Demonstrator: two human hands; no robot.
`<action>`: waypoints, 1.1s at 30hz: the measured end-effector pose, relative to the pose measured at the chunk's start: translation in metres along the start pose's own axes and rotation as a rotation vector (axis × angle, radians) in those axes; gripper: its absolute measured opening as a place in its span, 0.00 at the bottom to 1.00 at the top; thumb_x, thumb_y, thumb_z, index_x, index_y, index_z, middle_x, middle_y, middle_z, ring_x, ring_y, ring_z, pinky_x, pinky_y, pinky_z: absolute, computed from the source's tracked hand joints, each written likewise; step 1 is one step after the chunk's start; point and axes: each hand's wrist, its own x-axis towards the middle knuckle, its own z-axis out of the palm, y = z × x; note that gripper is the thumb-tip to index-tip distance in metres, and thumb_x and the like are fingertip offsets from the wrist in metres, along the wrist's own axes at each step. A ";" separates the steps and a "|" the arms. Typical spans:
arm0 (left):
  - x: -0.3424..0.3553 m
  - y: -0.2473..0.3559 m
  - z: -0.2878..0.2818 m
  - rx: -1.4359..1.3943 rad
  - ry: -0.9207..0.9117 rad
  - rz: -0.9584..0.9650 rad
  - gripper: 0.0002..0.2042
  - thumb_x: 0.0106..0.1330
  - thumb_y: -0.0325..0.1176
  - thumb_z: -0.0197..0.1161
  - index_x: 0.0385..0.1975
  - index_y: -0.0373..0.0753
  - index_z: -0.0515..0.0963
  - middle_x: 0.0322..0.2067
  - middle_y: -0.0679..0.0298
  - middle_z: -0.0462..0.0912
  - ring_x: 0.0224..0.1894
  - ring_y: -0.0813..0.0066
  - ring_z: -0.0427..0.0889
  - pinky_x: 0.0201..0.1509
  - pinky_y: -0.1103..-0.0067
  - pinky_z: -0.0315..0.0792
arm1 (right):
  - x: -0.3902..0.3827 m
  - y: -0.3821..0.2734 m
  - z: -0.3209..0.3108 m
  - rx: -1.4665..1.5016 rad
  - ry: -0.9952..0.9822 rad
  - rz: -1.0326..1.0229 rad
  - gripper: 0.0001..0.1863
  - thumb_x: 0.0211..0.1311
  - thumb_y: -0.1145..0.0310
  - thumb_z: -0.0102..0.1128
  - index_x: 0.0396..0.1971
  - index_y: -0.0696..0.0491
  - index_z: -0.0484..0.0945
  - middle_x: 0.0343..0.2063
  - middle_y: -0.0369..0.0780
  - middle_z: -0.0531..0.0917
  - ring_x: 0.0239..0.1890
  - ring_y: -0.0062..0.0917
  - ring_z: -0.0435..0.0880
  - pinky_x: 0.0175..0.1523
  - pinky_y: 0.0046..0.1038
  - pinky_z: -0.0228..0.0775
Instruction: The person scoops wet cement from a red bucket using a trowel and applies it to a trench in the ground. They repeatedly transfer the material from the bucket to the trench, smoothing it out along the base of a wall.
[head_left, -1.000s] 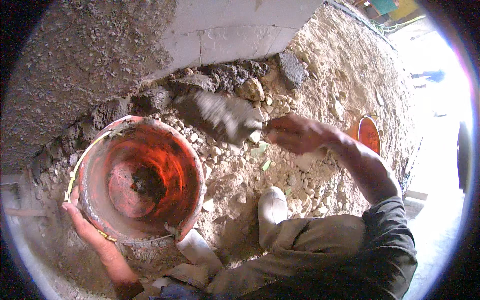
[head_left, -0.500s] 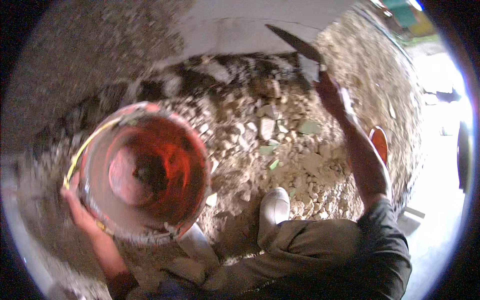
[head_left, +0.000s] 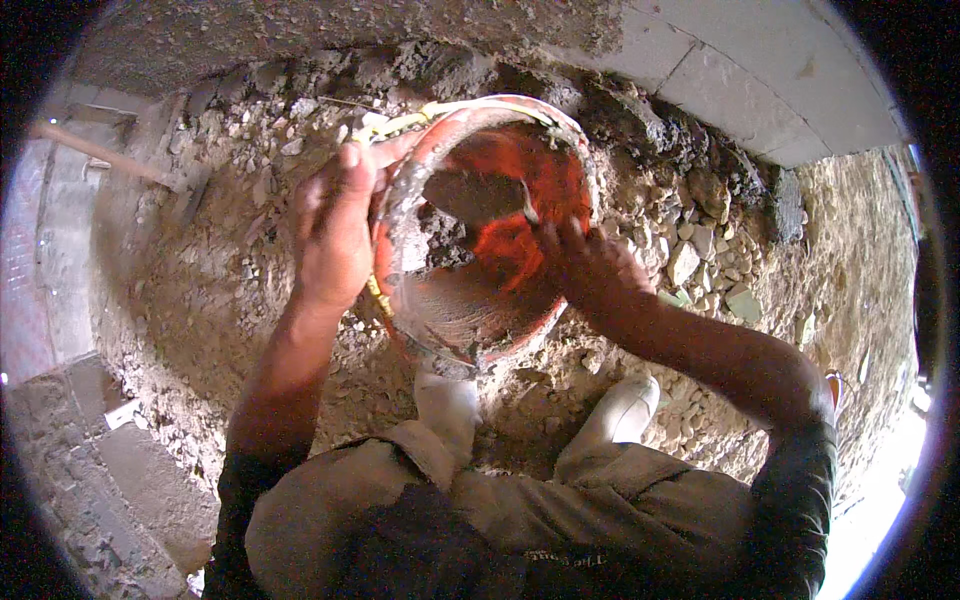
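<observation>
A round orange bucket [head_left: 555,165], its rim crusted with grey mortar, is tilted so that its mouth faces me, over my white boots. My left hand [head_left: 338,230] grips it at the left rim, thumb up beside the yellow handle [head_left: 400,124]. Inside the mouth is my right hand [head_left: 590,265], closed round a trowel [head_left: 480,195] whose dark blade points left. Its grip is hidden by my fingers. Wet grey mortar [head_left: 442,240] shows just below the blade.
Broken stones and rubble [head_left: 685,262] cover the ground right of the bucket. Beyond it runs a wall of pale blocks [head_left: 740,90], its left part coated in rough grey mortar. A wooden handle [head_left: 110,152] leans at the far left.
My right hand has brought the trowel from the wall down into the bucket. The bucket now appears further right and higher in view, still in my left hand. My view has shifted.
</observation>
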 end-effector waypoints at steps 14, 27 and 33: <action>0.002 -0.005 -0.004 0.079 -0.033 -0.011 0.26 0.72 0.46 0.39 0.46 0.26 0.75 0.43 0.55 0.79 0.46 0.70 0.76 0.54 0.76 0.66 | -0.028 -0.028 0.020 0.448 -0.260 -0.022 0.17 0.56 0.74 0.48 0.46 0.63 0.65 0.31 0.49 0.77 0.29 0.39 0.81 0.30 0.38 0.76; -0.021 -0.008 0.011 0.013 -0.024 0.073 0.25 0.73 0.44 0.38 0.45 0.25 0.74 0.44 0.52 0.79 0.48 0.69 0.77 0.55 0.74 0.68 | 0.009 0.006 -0.039 0.283 -0.242 -0.044 0.19 0.61 0.65 0.49 0.50 0.59 0.67 0.41 0.50 0.78 0.40 0.38 0.81 0.43 0.34 0.76; -0.019 -0.024 -0.001 -0.061 0.108 0.056 0.28 0.73 0.48 0.35 0.44 0.26 0.76 0.38 0.56 0.81 0.42 0.72 0.78 0.49 0.76 0.70 | 0.015 0.039 -0.051 0.611 -0.413 -0.341 0.23 0.64 0.59 0.49 0.54 0.56 0.66 0.41 0.52 0.78 0.40 0.40 0.81 0.46 0.37 0.74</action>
